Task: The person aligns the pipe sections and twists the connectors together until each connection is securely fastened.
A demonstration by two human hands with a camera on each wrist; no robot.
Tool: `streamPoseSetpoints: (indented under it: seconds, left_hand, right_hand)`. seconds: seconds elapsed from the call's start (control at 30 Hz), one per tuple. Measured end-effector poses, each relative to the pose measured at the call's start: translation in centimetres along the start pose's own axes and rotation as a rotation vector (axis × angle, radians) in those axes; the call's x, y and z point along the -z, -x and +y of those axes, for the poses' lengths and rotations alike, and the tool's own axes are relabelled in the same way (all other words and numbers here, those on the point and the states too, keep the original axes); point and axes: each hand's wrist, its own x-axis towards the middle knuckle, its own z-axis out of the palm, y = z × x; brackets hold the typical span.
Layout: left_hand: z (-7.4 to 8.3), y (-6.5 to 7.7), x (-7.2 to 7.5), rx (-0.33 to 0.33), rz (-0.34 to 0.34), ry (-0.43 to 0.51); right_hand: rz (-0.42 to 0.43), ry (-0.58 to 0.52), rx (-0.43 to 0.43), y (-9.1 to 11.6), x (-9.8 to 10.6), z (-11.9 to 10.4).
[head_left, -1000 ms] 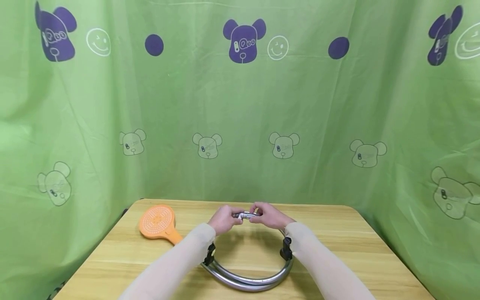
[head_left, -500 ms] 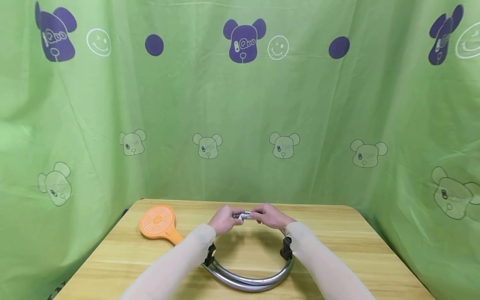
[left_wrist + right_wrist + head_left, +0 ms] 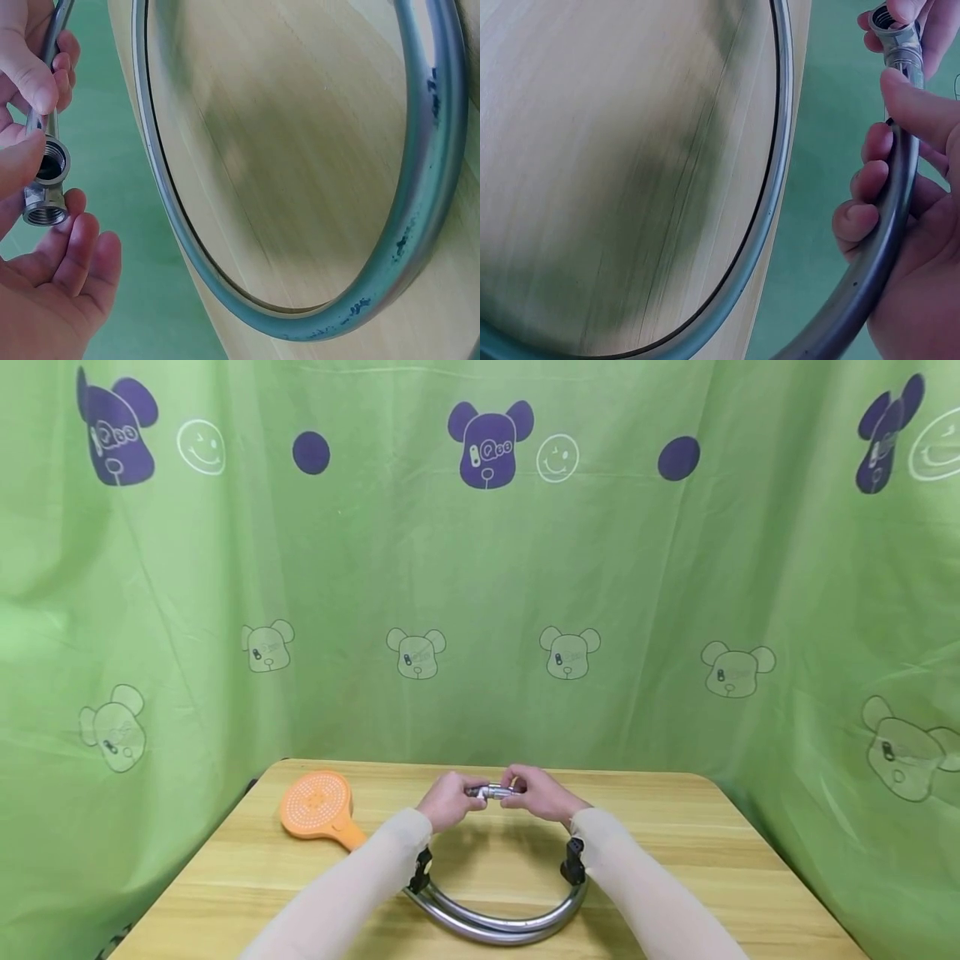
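Both hands meet over the far part of the table. My left hand (image 3: 446, 800) pinches a small silver T-shaped pipe fitting (image 3: 46, 180) between thumb and fingers; two of its openings show inner threads in the left wrist view. My right hand (image 3: 542, 792) grips the end of a grey shower hose (image 3: 870, 262), thumb and fingertips at the connector where it meets the fitting. From there the hose curves back in loops (image 3: 495, 928) toward the front of the table. An orange shower head (image 3: 315, 804) lies face up left of the left hand, its handle partly hidden by the sleeve.
The wooden table (image 3: 675, 843) has its far edge just beyond the hands. A green curtain (image 3: 480, 568) with bear prints hangs behind and on both sides. Black wrist devices (image 3: 573, 860) sit on the forearms, over the hose loops.
My right fingers rolled over the connector half a second ago and are now back in their earlier, raised pose. The left hand and the fitting have stayed in place.
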Motion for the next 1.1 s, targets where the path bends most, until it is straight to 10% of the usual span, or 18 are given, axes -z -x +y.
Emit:
streamPoseSetpoints:
  seconds: [1.1]
  left_hand:
    - [0.35, 0.06, -0.19, 0.031, 0.037, -0.008]
  right_hand:
    - [-0.009, 0.034, 0.071, -0.2, -0.15, 0.09]
